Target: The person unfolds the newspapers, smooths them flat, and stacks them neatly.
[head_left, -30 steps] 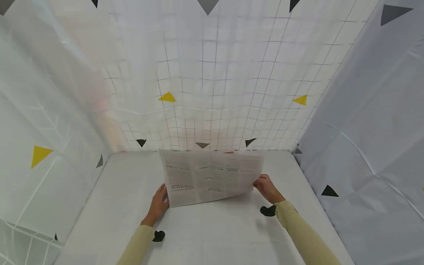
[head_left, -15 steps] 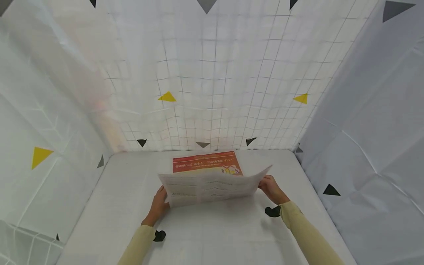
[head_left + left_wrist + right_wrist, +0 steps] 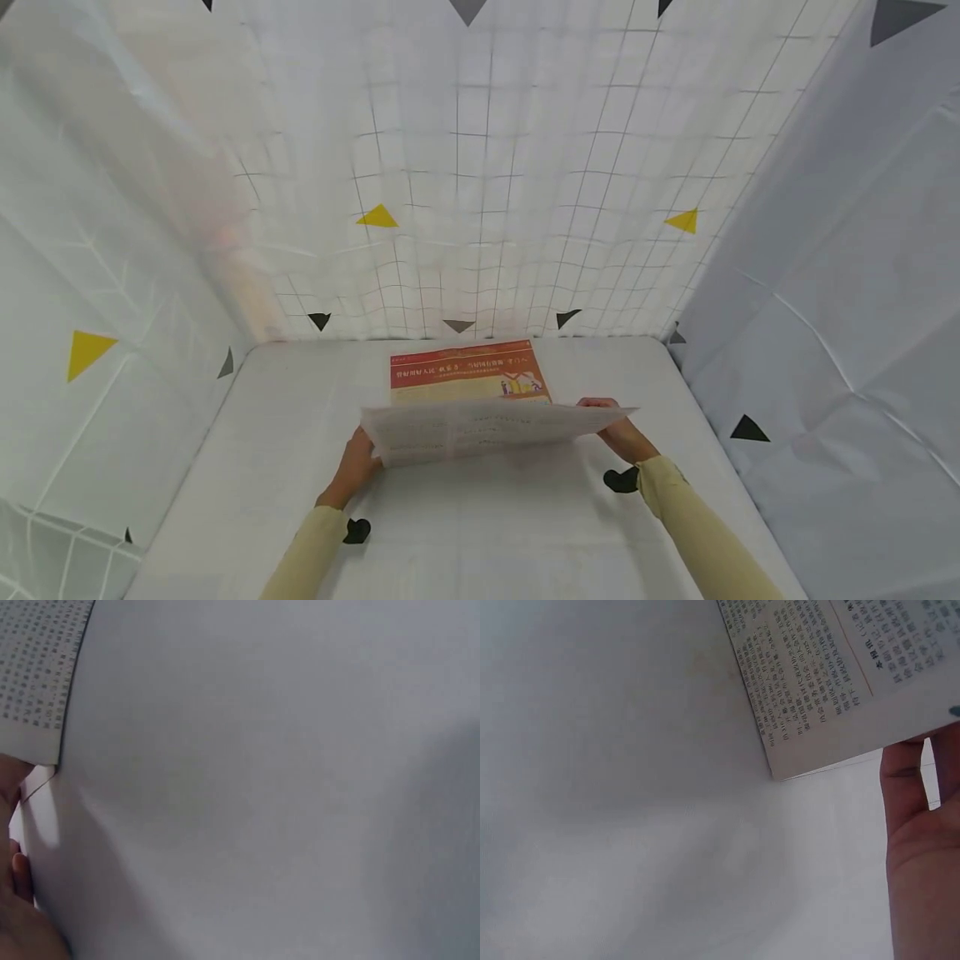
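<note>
A newspaper (image 3: 487, 429) with small print is held above the white table, its sheet bent so that I look at it nearly edge-on in the head view. My left hand (image 3: 352, 467) grips its left edge; in the left wrist view, part of that hand (image 3: 26, 922) shows at the printed corner. On the other side my right hand (image 3: 628, 437) holds the right edge, fingers partly hidden by the paper. In the right wrist view, fingers (image 3: 904, 780) reach behind the printed sheet. Beyond it lies a red and orange printed page (image 3: 465, 368), its near part covered.
The white table (image 3: 465, 533) ends at a back wall of white sheeting (image 3: 517, 200) with grid lines and yellow, grey and black triangles. White sheeting (image 3: 832, 333) also closes off the right side. Dark pieces (image 3: 621, 480) show beside both wrists.
The newspaper's upper edge has tipped down and nearer, uncovering the red and orange page behind it. My right hand has shifted slightly right; the left hand has stayed nearly in place.
</note>
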{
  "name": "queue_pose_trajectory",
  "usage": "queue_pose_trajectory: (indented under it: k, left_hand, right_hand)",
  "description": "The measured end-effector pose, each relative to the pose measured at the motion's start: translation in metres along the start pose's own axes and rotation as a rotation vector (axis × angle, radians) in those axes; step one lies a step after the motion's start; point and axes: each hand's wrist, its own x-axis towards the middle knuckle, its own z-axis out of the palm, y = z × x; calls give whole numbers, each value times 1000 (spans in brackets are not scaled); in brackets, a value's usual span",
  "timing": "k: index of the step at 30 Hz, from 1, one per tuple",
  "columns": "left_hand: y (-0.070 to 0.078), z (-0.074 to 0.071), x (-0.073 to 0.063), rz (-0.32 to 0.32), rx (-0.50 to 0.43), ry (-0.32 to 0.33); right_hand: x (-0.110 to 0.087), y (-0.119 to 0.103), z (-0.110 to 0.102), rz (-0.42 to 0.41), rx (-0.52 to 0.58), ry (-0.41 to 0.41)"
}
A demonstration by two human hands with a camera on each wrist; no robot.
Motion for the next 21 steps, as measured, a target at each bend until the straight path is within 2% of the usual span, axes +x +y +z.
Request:
queue_pose_trajectory:
  k: [2,5,8,11,14,16,19,21]
  left_hand:
    - [2,-1,-1,15,8,9]
    - [5,-2,-2,95,28,59]
    - [-1,3,-2,153,82,98]
    - [-7,5,0,113,111,54]
    - [-4,1,1,60,101,-9]
    - [0,-1,1,72,103,-19]
    - [4,-4,1,103,97,6]
    - [5,-4,2,98,97,5]
  right_hand:
    - [1,-1,1,30,-14,-12]
    - [3,-2,3,87,-61,-7]
    - [6,-1,3,116,-68,-31]
    - [7,-1,2,132,-60,-69]
    - [5,-1,-1,145,-77,-94]
    - [3,-2,-3,152,-101,-94]
    - [2,-2,-9,137,-127,-105]
    - [2,-2,-11,140,-142,-95]
